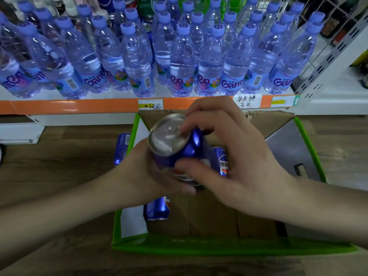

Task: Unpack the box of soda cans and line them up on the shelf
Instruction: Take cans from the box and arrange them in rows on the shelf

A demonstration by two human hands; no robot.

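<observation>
Both hands are wrapped round one blue soda can, left hand cupping it underneath and right hand pinching its top side, right above the open box, so a sloppy handover could drop it onto the cans below the grip.

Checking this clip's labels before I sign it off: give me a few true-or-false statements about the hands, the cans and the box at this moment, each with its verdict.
1. Both hands hold one blue can above the box. True: the left hand and right hand both grip it.
2. The held can shows a silver end to the camera. True.
3. The box is sealed shut. False: its flaps are open, and other cans lie inside.
4. The shelf ahead holds rows of soda cans. False: it holds water bottles with purple caps.
5. One can is outside the box, at its left. True.
</observation>
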